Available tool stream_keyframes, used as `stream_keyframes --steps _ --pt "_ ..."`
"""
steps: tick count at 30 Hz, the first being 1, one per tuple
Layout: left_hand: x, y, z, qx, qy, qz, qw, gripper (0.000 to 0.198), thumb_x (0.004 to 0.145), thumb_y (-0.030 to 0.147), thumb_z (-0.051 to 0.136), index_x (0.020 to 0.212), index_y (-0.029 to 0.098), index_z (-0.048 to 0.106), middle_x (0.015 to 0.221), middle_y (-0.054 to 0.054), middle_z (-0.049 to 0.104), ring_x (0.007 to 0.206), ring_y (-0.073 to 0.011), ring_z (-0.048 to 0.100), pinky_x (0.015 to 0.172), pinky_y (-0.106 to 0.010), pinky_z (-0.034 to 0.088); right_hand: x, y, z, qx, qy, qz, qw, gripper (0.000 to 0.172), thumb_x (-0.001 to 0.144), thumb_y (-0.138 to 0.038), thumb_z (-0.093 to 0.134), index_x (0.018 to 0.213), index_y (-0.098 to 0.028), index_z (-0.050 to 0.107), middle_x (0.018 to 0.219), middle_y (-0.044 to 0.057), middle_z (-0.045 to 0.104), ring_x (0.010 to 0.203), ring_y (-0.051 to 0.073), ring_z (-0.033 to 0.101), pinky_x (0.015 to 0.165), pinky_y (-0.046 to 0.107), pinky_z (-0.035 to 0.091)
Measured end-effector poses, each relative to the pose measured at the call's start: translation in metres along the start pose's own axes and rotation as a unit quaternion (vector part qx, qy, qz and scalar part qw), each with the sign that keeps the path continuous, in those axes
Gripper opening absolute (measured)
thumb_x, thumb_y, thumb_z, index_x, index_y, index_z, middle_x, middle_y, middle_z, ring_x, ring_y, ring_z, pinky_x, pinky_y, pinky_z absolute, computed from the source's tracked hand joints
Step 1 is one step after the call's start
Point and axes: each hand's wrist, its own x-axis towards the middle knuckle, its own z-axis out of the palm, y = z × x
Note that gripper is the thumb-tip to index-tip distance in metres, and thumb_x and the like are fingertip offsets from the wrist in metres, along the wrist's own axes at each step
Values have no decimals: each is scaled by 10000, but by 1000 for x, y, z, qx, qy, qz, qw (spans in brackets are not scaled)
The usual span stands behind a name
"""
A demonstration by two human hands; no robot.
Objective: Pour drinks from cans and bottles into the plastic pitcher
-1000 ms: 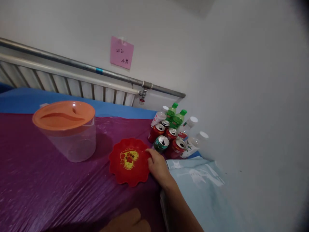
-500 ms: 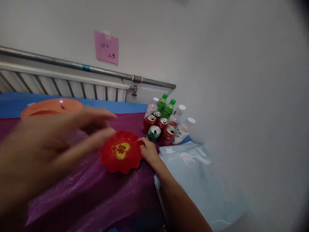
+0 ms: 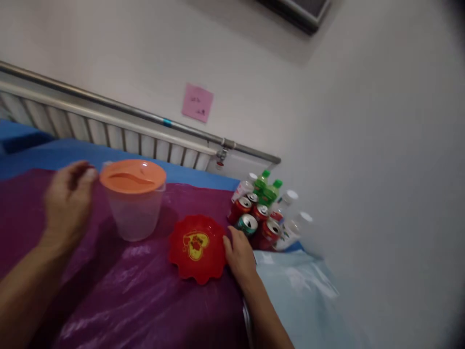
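We have the right hand (image 3: 240,254) at the right edge of the red plate (image 3: 198,252), thumb against the rim and fingers beside it, perhaps to steady it on the slick purple sheet (image 3: 138,295); we cannot tell whether it truly grips. The plate lies flat in the middle, just near and to the right of the jug (image 3: 135,213), apart from it. We see the left hand (image 3: 70,203) raised at the far left, fingers loosely curled with nothing visible in it, near the jug's orange lid (image 3: 133,177) but seemingly not touching. The jug stands upright, lid on (closed all round, as far as we can see). To the right, the cans (image 3: 269,235) and bottles (image 3: 271,191) stand bunched together, likely to leave the middle free for handling. The pale cloth (image 3: 294,286) lies on their near side, beside the right forearm.
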Motion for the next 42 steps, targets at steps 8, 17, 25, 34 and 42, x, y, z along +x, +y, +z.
stream_keyframes --steps 8,17,25,34,42 --pt "-1 -52 -1 -167 -108 -28 980 677 803 475 655 1399 228 451 1436 -68 507 1314 -274 478 1145 -430 390 5 -95 -4 89 7 -156 984 463 878 -339 623 1321 -221 557 1334 120 615 1246 266 564 1048 416 473" --pt "4 -57 -7 -148 -56 -107 982 599 853 542 586 1347 213 512 1425 -74 513 1348 -276 441 1221 -471 264 88 -219 4 58 -27 -304 951 291 908 -209 536 1186 -198 621 1238 101 654 1195 240 574 1017 422 414" --pt "16 -85 23 -277 -114 -182 936 667 809 569 605 1361 215 483 1483 -86 454 1376 -277 417 1211 -499 293 121 -271 -3 -194 -180 -297 918 247 872 -178 474 1010 -180 680 979 94 722 836 210 644 728 309 448" --pt "26 -108 46 -244 -159 -166 942 527 837 569 563 1164 155 575 1100 -104 635 950 -213 601 917 -432 488 132 -280 -12 -224 -245 -313 890 283 829 -137 468 1004 -189 684 1000 87 740 820 197 642 624 269 381" --pt "32 -117 41 -103 -138 -45 984 621 793 759 459 884 157 581 841 -54 579 791 -177 525 815 -363 436 141 -271 -12 -171 -281 -377 866 430 878 -96 466 1268 -208 606 1119 81 721 932 181 645 765 255 451"
